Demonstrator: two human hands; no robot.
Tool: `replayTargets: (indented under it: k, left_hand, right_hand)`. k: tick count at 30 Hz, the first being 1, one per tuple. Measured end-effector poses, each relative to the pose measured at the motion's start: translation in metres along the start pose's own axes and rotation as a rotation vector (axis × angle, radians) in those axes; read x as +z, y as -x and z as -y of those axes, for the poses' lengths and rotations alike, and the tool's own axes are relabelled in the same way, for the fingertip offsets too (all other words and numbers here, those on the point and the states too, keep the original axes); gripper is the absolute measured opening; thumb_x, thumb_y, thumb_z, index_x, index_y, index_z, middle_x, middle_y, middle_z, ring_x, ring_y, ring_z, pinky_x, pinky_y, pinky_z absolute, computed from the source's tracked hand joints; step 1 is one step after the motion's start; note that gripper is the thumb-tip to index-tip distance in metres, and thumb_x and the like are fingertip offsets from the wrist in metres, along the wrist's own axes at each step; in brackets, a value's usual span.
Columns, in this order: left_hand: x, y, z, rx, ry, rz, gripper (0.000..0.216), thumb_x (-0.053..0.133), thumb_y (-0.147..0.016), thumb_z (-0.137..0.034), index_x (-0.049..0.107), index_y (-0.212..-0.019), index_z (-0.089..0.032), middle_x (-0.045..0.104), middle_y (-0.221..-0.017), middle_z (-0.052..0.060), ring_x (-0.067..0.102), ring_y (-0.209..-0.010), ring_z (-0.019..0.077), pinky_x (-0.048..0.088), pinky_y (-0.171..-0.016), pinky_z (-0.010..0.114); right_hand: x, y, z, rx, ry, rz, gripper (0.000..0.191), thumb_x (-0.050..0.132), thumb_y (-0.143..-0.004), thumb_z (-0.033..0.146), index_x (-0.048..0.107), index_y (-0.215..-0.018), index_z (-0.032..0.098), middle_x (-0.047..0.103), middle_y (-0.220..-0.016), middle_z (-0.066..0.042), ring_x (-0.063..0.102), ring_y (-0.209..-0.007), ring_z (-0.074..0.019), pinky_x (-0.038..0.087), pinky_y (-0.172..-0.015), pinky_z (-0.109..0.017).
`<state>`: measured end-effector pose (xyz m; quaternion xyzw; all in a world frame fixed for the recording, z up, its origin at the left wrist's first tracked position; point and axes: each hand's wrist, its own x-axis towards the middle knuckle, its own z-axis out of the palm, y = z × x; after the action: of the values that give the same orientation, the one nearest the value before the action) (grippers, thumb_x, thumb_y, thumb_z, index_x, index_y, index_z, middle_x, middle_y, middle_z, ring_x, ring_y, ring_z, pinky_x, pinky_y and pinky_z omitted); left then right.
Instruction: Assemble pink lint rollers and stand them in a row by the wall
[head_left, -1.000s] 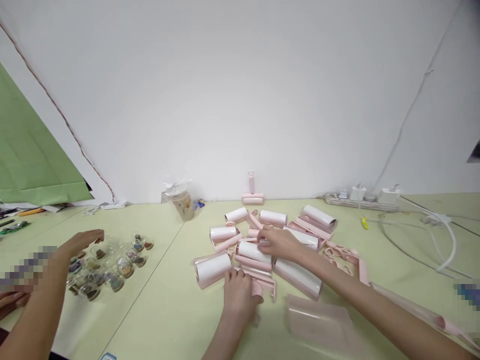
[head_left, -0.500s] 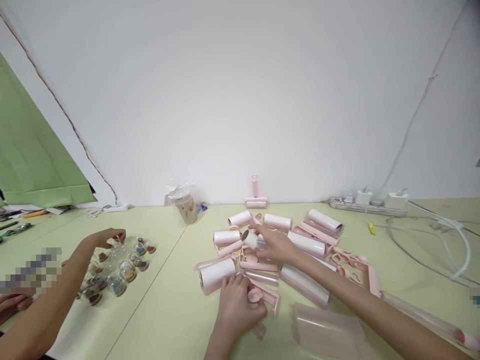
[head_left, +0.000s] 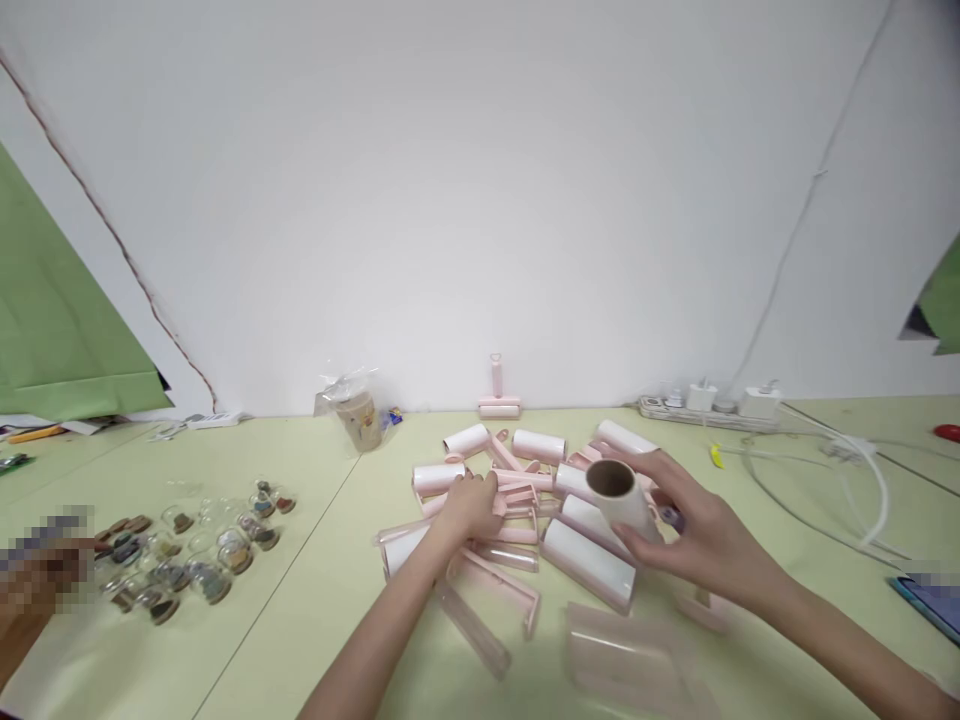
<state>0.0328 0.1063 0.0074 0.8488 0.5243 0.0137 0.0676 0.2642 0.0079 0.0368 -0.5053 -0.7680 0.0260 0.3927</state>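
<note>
My right hand (head_left: 694,535) is wrapped round a white lint roller refill (head_left: 626,505), raised and tilted so its brown cardboard core faces up. My left hand (head_left: 471,508) reaches down into the pile of pink lint roller parts. Its fingers are bent together at small pink pieces, and what they grip is hidden. Other white refill rolls (head_left: 589,562) lie around both hands. Near my left forearm are a pink roller frame (head_left: 502,590) and a clear pinkish tube (head_left: 474,630). A curved translucent cover (head_left: 622,650) lies at the front.
An assembled pink lint roller (head_left: 498,395) stands against the wall. At left, a co-worker's hand (head_left: 45,580) touches small glass-domed ornaments (head_left: 210,578). A bagged paper cup (head_left: 358,420) stands at the back. A power strip (head_left: 660,408), loose cables (head_left: 889,490) and a phone (head_left: 930,605) are at right.
My right hand has moved right and nearer with the refill roll. My left hand has moved from the front frame farther back into the pile. The co-worker's hand has drawn back left.
</note>
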Motion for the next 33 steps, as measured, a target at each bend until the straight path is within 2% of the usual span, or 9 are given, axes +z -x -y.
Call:
replayTargets:
  k: [3, 8, 14, 18, 21, 24, 28, 31, 33]
  left_hand:
    - [0.004, -0.016, -0.005, -0.032, -0.071, 0.082, 0.029, 0.051, -0.083, -0.034, 0.053, -0.103, -0.014, 0.058, -0.096, 0.006, 0.056, -0.087, 0.0181, 0.044, -0.08, 0.04]
    - [0.011, -0.021, -0.009, -0.097, -0.12, 0.118, 0.029, 0.048, -0.085, -0.034, 0.052, -0.105, -0.013, 0.058, -0.098, 0.006, 0.057, -0.085, 0.0173, 0.047, -0.077, 0.038]
    - [-0.015, -0.009, -0.01, -0.053, -0.063, 0.081, 0.036, 0.061, -0.073, -0.038, 0.054, -0.098, -0.013, 0.062, -0.083, 0.006, 0.059, -0.076, 0.0214, 0.047, -0.069, 0.037]
    - [-0.031, 0.019, -0.043, 0.116, 0.053, 0.005, 0.033, 0.056, -0.073, -0.035, 0.051, -0.103, -0.021, 0.062, -0.096, 0.003, 0.057, -0.086, 0.0204, 0.043, -0.074, 0.03]
    - [-0.018, 0.042, -0.076, 0.392, 0.196, 0.03, 0.034, 0.062, -0.069, -0.033, 0.054, -0.101, -0.027, 0.06, -0.1, -0.002, 0.054, -0.091, 0.0173, 0.041, -0.077, 0.025]
    - [0.003, 0.056, -0.093, 0.573, 0.247, 0.106, 0.044, 0.069, -0.062, -0.036, 0.056, -0.104, -0.027, 0.059, -0.096, 0.0, 0.052, -0.092, 0.0212, 0.04, -0.078, 0.03]
    - [0.006, 0.078, -0.073, 0.45, 0.368, 0.081, 0.057, 0.07, -0.063, -0.035, 0.048, -0.115, -0.027, 0.053, -0.111, 0.003, 0.047, -0.102, 0.0223, 0.04, -0.085, 0.032]
    - [0.002, 0.108, -0.038, 0.314, 0.403, 0.029, 0.034, 0.056, -0.071, -0.02, 0.05, -0.104, -0.027, 0.053, -0.107, 0.0, 0.047, -0.101, 0.0182, 0.04, -0.087, 0.031]
    - [0.008, 0.127, -0.014, 0.243, 0.366, 0.031, 0.039, 0.051, -0.069, -0.012, 0.049, -0.105, -0.027, 0.05, -0.113, 0.0, 0.044, -0.108, 0.0188, 0.037, -0.093, 0.033]
  right_hand:
    - [-0.015, 0.03, -0.007, -0.01, -0.007, -0.047, 0.05, 0.058, -0.072, 0.029, 0.038, -0.118, 0.031, 0.052, -0.105, -0.007, 0.054, -0.073, -0.0193, 0.044, -0.049, -0.025]
    - [-0.026, 0.076, -0.022, -0.003, 0.029, -0.128, 0.048, 0.057, -0.071, 0.024, 0.04, -0.116, 0.028, 0.053, -0.098, -0.007, 0.042, -0.045, -0.0097, 0.039, -0.038, -0.024]
    - [-0.029, 0.115, -0.029, 0.044, 0.033, -0.163, 0.047, 0.057, -0.071, 0.022, 0.043, -0.115, 0.026, 0.055, -0.098, -0.007, 0.055, -0.056, -0.0121, 0.04, -0.035, -0.019]
    - [-0.028, 0.129, -0.026, 0.107, 0.06, -0.16, 0.05, 0.057, -0.07, 0.025, 0.042, -0.117, 0.026, 0.055, -0.099, -0.008, 0.057, -0.059, -0.0151, 0.041, -0.036, -0.021]
    - [-0.023, 0.135, -0.025, 0.235, -0.016, -0.17, 0.053, 0.055, -0.072, 0.026, 0.035, -0.121, 0.026, 0.055, -0.1, -0.008, 0.051, -0.046, -0.0108, 0.041, -0.037, -0.024]
    - [-0.022, 0.129, -0.022, 0.168, -0.065, -0.112, 0.051, 0.056, -0.072, 0.022, 0.033, -0.117, 0.027, 0.055, -0.104, -0.008, 0.059, -0.06, -0.015, 0.045, -0.043, -0.024]
    - [-0.026, 0.104, -0.004, 0.055, -0.025, 0.078, 0.053, 0.053, -0.071, 0.016, 0.035, -0.118, 0.029, 0.056, -0.108, -0.006, 0.059, -0.091, -0.0212, 0.049, -0.062, -0.026]
    - [-0.021, 0.082, 0.014, 0.019, 0.024, 0.21, 0.059, 0.051, -0.067, 0.016, 0.034, -0.121, 0.031, 0.058, -0.109, -0.003, 0.062, -0.084, -0.02, 0.047, -0.061, -0.026]
    - [-0.013, 0.07, 0.024, -0.057, 0.081, 0.312, 0.059, 0.05, -0.064, 0.016, 0.036, -0.119, 0.032, 0.059, -0.105, -0.001, 0.062, -0.075, -0.0192, 0.043, -0.054, -0.025]
